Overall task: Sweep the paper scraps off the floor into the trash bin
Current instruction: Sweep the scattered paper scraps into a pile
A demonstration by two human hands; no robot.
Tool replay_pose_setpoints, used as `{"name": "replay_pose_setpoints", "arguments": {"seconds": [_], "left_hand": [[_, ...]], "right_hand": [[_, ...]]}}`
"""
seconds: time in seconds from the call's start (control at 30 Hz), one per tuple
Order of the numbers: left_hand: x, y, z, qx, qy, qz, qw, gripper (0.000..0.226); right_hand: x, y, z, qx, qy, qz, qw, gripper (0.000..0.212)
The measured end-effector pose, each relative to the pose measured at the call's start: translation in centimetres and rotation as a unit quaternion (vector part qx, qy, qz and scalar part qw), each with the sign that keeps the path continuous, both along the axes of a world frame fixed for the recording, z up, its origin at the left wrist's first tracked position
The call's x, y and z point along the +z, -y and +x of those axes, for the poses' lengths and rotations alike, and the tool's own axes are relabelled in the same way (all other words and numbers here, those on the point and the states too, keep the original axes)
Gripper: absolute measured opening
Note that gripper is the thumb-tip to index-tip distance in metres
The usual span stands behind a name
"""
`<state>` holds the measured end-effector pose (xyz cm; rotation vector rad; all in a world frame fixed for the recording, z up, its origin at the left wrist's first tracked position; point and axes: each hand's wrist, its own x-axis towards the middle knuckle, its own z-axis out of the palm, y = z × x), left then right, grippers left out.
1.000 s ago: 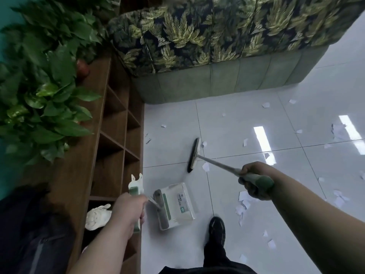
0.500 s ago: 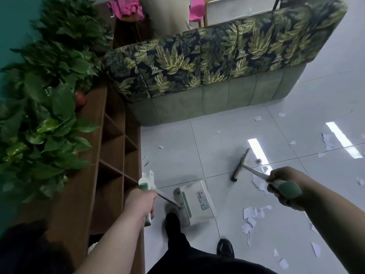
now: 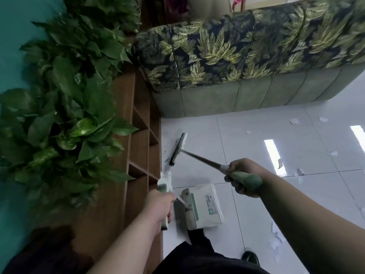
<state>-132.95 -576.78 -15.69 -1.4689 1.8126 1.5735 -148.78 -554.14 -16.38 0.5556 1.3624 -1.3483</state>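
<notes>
My right hand [image 3: 242, 177] grips the green handle of a broom. Its dark brush head [image 3: 177, 149] rests on the white tile floor close to the wooden shelf, ahead of the dustpan. My left hand [image 3: 158, 204] grips the green and white handle of a white dustpan [image 3: 205, 206], which stands on the floor in front of my feet. White paper scraps [image 3: 275, 241] lie scattered over the tiles to the right, several near my right foot and more farther off by the sofa. No trash bin is in view.
A low wooden cubby shelf [image 3: 138, 147] runs along the left, with leafy green plants [image 3: 63, 107] on top. A sofa with a leaf-print cover [image 3: 246, 56] blocks the far side. My dark trouser leg and shoe [image 3: 250, 258] are at the bottom.
The broom head has swung left from the middle tiles to the floor beside the shelf. The view has shifted closer to the shelf and sofa. The dustpan stays held in front of my feet.
</notes>
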Motion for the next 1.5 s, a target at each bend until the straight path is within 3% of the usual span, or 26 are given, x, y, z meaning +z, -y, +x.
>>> {"name": "replay_pose_setpoints", "arguments": {"seconds": [0.17,0.37,0.87,0.97,1.1,1.17,1.27,1.5], "left_hand": [[-0.7,4.3,-1.3,-0.004,0.020,-0.007,1.000,0.017],[-0.9,6.7,-4.2,-0.019,0.018,-0.006,1.000,0.014],[-0.3,0.7,-16.0,-0.163,-0.012,-0.008,0.986,0.015],[0.0,-2.3,-18.9,-0.179,-0.018,-0.006,0.984,0.021],[0.1,-6.2,-22.9,-0.189,-0.032,-0.022,0.981,0.022],[0.1,-8.1,-24.8,-0.188,-0.029,-0.030,0.981,0.022],[0.0,-11.0,-27.5,-0.193,-0.023,-0.032,0.980,0.020],[0.3,-17.7,-32.4,-0.207,-0.018,-0.058,0.976,0.020]], "right_hand": [[-2.7,7.2,-2.4,0.025,0.013,0.022,0.999,0.016],[-3.0,6.9,-4.2,-0.012,0.002,0.075,0.997,0.012],[0.3,-11.6,-6.8,-0.242,-0.004,0.127,0.962,0.025],[1.2,-15.2,-7.7,-0.248,-0.016,0.137,0.959,0.031],[2.6,-19.1,-10.4,-0.258,-0.041,0.137,0.956,0.013],[2.9,-21.0,-12.2,-0.264,-0.046,0.118,0.956,0.014],[2.4,-23.5,-15.6,-0.281,-0.034,0.088,0.955,0.024],[-0.5,-28.9,-21.2,-0.316,0.008,0.073,0.946,0.013]]}}
